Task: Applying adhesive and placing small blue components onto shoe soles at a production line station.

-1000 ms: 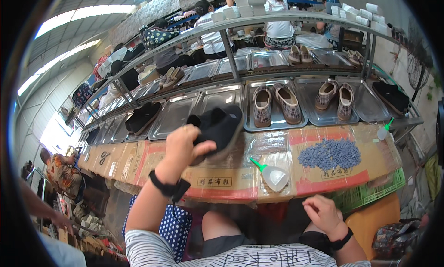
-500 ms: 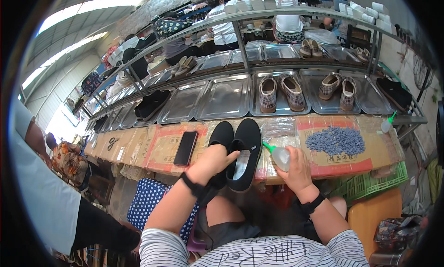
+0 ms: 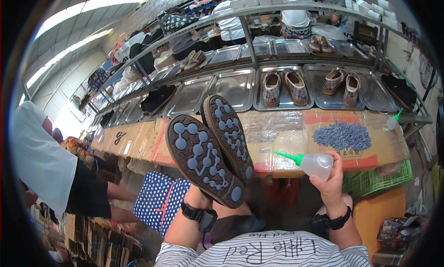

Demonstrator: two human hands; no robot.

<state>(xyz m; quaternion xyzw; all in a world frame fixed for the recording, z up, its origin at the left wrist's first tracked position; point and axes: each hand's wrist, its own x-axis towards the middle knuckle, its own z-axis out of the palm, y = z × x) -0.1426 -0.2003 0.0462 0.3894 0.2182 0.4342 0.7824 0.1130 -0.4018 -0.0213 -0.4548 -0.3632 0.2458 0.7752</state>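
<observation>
My left hand [image 3: 197, 198] grips a pair of black shoes [image 3: 203, 151] from beneath, its fingers hidden behind them. Their brown soles face up toward me, dotted with blue-grey round pads joined by thin lines. To the right, my right hand [image 3: 332, 180] is wrapped round a translucent squeeze bottle [image 3: 317, 165]. The bottle lies on its side in the air, and its long green nozzle points left toward the soles without touching them. A heap of small blue-grey pellets [image 3: 342, 136] is spread on the cardboard-covered bench [image 3: 273, 136] beyond the bottle.
Metal trays [image 3: 231, 89] line the rack behind the bench, two holding plaid shoes [image 3: 272, 89]. Another green-tipped bottle [image 3: 393, 121] stands at the bench's right end. A green crate [image 3: 379, 179] and wooden stool [image 3: 377, 211] are at right. A person [image 3: 46, 142] stands at left.
My left hand has turned the shoes over, from insides showing to soles up, and lifted them leftward. My right hand has moved the bottle right and nearer me. The phone is now hidden.
</observation>
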